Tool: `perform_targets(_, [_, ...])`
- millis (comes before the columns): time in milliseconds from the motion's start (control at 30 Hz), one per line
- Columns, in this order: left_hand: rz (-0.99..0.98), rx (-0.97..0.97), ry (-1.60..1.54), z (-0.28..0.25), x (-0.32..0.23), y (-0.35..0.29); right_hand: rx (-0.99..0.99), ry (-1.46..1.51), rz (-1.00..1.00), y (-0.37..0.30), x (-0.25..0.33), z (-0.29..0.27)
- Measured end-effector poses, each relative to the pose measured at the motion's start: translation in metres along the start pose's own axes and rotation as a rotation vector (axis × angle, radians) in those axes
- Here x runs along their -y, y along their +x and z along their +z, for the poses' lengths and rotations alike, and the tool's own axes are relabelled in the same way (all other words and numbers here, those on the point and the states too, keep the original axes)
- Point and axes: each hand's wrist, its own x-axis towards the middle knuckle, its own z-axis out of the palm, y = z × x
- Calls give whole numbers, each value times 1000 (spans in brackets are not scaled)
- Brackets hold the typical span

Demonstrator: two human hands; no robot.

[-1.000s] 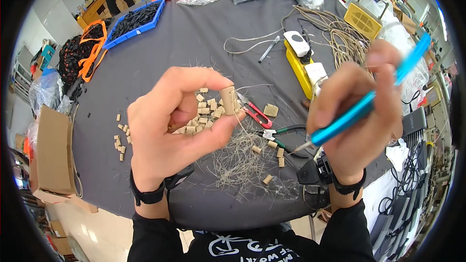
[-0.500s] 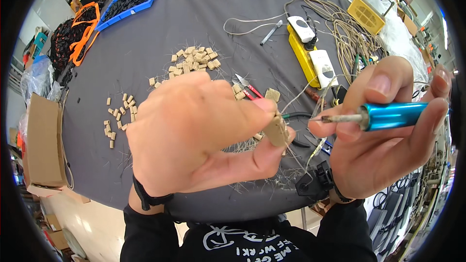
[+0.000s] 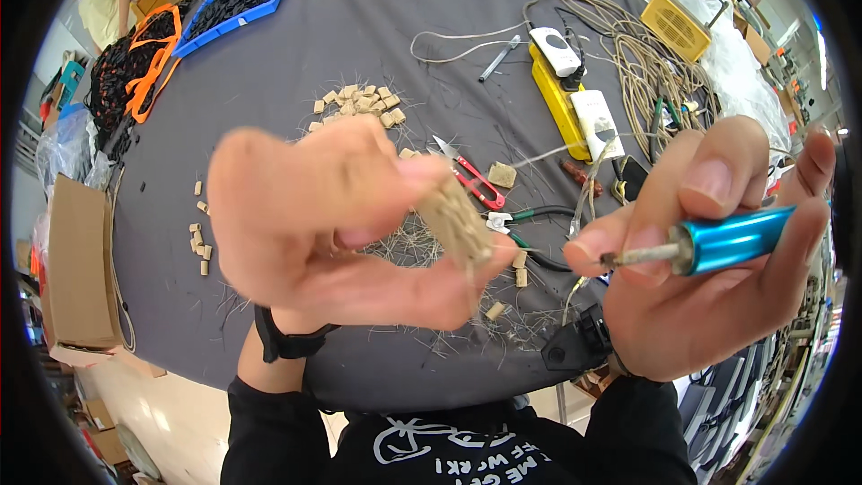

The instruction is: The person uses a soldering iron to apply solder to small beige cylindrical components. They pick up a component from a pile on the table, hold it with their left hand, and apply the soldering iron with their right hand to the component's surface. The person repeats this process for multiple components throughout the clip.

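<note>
My left hand (image 3: pixel 301 233), closed, pinches a small tan block (image 3: pixel 456 223) between thumb and fingertips. Thin wires come off the block, which is tilted and a little blurred. My right hand (image 3: pixel 700 314) is wrapped round a soldering iron (image 3: pixel 736 238) with a shiny blue handle; its darkened tip points left toward the block, with a gap between them. Beyond the hands lie red-handled scissors (image 3: pixel 485 190), green-handled pliers (image 3: pixel 530 213) and a squarish tan piece (image 3: pixel 502 175). A heap of small tan pieces with wire leads (image 3: pixel 361 101) sits behind my left hand.
A yellow power strip (image 3: pixel 552 99) with white plugs stands at the right, beside coiled cable (image 3: pixel 620 45) and a yellow box (image 3: pixel 675 27). A blue tray (image 3: pixel 238 4) of black parts is at the far left. A cardboard box (image 3: pixel 85 260) stands at the left edge.
My left hand has drawn left with the tan block, widening the gap to the iron and uncovering the scissors and pliers. The iron has dipped slightly. A person at the back left has shifted left.
</note>
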Motion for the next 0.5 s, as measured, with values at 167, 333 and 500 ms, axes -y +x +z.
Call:
perform_targets(167, [-223, -149, -507, 8, 2, 2, 83, 102, 12, 1, -1, -5])
perform_targets(333, [-236, -100, -474, 13, 5, 1, 67, 164, 7, 0, 0, -7])
perform_targets(500, [-325, -140, -417, 18, 3, -4, 218, 49, -54, 0, -2, -11])
